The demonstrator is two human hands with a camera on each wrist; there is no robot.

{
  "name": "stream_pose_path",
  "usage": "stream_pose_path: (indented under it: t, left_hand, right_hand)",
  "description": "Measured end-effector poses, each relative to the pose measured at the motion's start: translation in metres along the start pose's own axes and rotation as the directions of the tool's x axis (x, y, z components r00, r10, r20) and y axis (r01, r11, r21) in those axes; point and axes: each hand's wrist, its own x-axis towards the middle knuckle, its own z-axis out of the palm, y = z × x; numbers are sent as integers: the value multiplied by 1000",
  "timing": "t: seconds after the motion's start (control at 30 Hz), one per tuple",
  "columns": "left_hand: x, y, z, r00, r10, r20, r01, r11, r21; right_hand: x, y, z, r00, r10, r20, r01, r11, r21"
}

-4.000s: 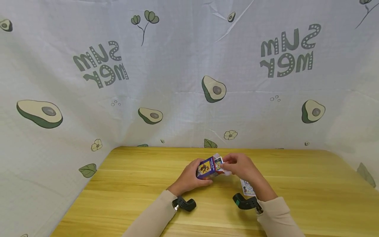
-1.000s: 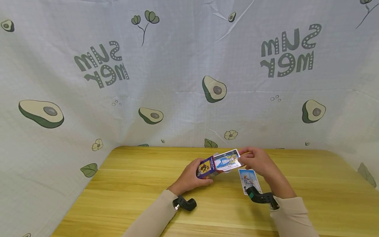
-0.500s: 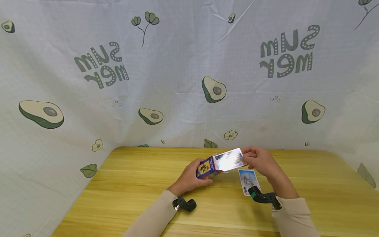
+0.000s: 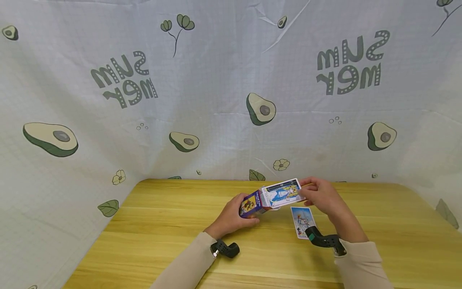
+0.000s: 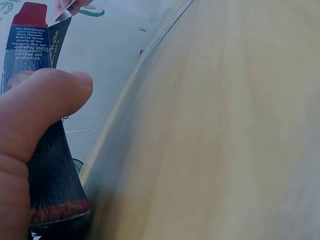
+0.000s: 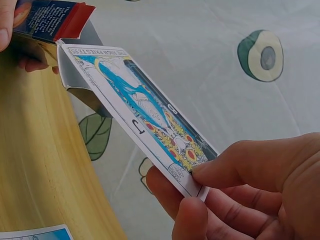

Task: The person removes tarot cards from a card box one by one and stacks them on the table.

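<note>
My left hand (image 4: 230, 216) grips a purple tarot card box (image 4: 251, 204) above the table, its thumb lying across the narrow side in the left wrist view. The box's flap end is open and tilts up to the right. Between thumb and fingers my right hand (image 4: 321, 196) pinches a tarot card (image 4: 281, 193) by its outer end. In the right wrist view this card (image 6: 140, 110) reads "The High Priestess", and its other end is at the box mouth. Face up below the right hand lies a second tarot card (image 4: 302, 220), its lower corner hidden by the wrist camera.
The wooden table (image 4: 173, 224) spreads under both hands. Behind it hangs a pale curtain (image 4: 216, 100) printed with avocados, meeting the table's back edge. A black wrist camera (image 4: 226, 248) is strapped on the left wrist, another camera (image 4: 321, 237) on the right.
My right hand has moved right and slightly up, drawing the High Priestess card outward until nearly all of it shows beyond the box. The left hand and box have barely moved.
</note>
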Motion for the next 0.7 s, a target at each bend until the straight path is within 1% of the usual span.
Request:
stream_pose_path:
  t: [0.7]
  left_hand:
    - [-1, 1, -1, 1000, -10, -5, 11, 1000, 5]
  right_hand:
    - [-1, 4, -7, 999, 3, -32, -3, 1000, 16]
